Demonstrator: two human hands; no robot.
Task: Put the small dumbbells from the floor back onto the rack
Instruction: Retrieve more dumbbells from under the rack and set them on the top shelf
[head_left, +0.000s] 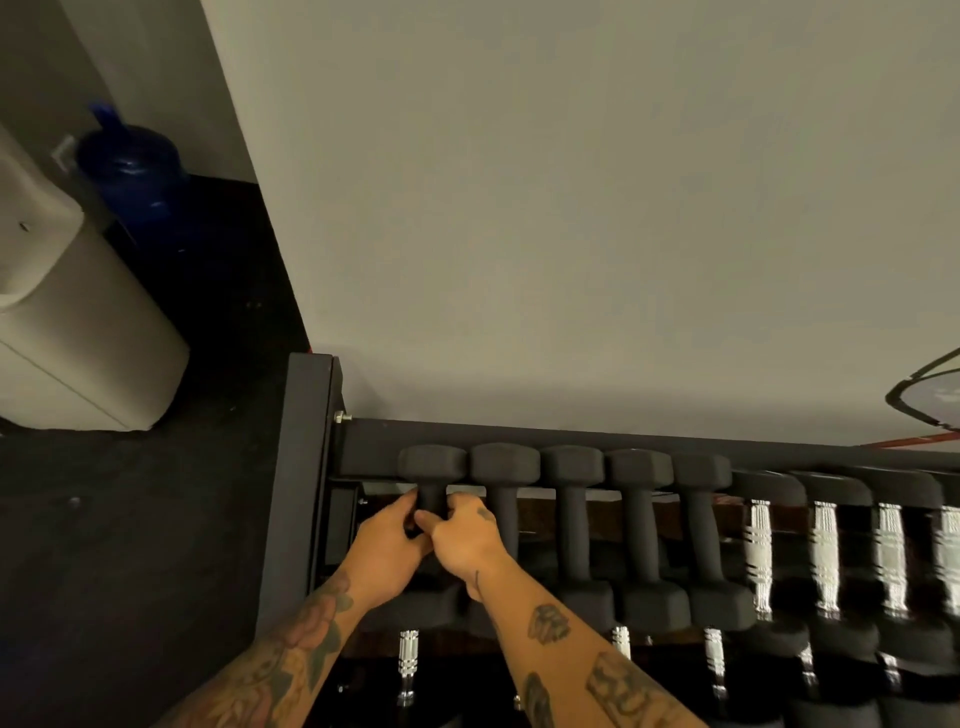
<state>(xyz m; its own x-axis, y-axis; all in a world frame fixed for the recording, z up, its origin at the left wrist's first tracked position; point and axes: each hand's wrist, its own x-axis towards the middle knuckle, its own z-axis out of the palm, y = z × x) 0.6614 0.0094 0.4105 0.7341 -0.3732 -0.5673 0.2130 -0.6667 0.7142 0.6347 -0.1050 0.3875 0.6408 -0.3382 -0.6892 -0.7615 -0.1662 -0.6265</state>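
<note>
A small black dumbbell (432, 467) lies across the top tier of the black rack (301, 467), at its far left end. My left hand (387, 545) and my right hand (467, 535) both wrap its handle, thumbs nearly touching. Its far head rests on the back rail; its near head is hidden under my wrists. Several more small black dumbbells (571, 514) lie side by side to its right on the same tier.
Larger dumbbells with chrome handles (826, 551) fill the right of the top tier and the lower tier (408, 665). A white wall stands right behind the rack. A white bin (78, 332) and a blue water jug (132, 176) stand on the dark floor to the left.
</note>
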